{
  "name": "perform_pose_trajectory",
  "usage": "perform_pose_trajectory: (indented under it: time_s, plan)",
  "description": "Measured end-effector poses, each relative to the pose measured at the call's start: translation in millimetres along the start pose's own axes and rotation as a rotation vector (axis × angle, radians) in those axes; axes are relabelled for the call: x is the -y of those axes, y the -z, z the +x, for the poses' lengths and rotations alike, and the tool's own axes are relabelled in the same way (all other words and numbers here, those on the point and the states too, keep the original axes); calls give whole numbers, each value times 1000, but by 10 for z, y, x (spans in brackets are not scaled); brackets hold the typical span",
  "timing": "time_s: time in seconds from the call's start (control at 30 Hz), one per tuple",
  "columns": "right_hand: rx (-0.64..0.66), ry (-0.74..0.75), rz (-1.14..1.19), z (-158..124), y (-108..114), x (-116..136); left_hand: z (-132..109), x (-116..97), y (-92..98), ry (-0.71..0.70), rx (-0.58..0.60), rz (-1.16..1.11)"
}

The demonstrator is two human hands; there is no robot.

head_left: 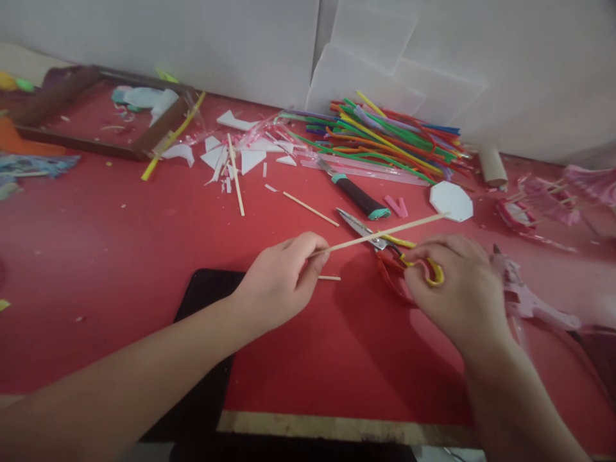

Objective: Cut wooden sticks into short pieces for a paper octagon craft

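My left hand point(283, 279) pinches the near end of a thin wooden stick point(385, 232) that runs up and to the right over the red table point(144, 256). My right hand point(457, 289) is closed around the red and yellow handles of a pair of scissors point(380, 242), whose blades point left under the stick. A short stick piece point(330, 278) lies just beside my left hand.
A heap of coloured pipe cleaners point(389, 138) lies at the back. A black-handled tool point(359, 196), a white octagon piece point(451, 201), loose sticks point(235, 173) and white scraps are scattered around. A pink glue gun point(524, 295) sits at right, a black mat point(206, 359) near me.
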State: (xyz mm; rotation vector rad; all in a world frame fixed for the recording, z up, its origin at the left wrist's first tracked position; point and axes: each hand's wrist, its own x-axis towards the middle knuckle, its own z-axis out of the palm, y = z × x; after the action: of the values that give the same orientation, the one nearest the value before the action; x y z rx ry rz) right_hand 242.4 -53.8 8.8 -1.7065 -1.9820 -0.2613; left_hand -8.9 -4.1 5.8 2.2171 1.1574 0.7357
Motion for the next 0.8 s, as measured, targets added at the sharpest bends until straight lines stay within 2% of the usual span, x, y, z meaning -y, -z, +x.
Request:
perform_pose_trajectory:
  time_s: [0.07,0.1,0.2,0.3,0.37,0.53,0.8]
  plan:
    - [-118,129,194,41,81,170,-4,-9,-26,-56,3,80]
    - [-137,206,250,57,109,257,-7,-17,-38,-90,15,111]
    - [-85,363,261,76,119,462,-19,-42,-68,-217,72,170]
    - [8,336,225,56,52,533,-37,-56,-79,-304,119,254]
    - [55,307,231,38,8,525,-47,-58,-79,-311,151,310]
    - [59,311,256,38,-27,513,-60,-55,-84,-278,205,312]
    - [-14,314,315,26,-55,555,-81,-57,-94,-371,91,292]
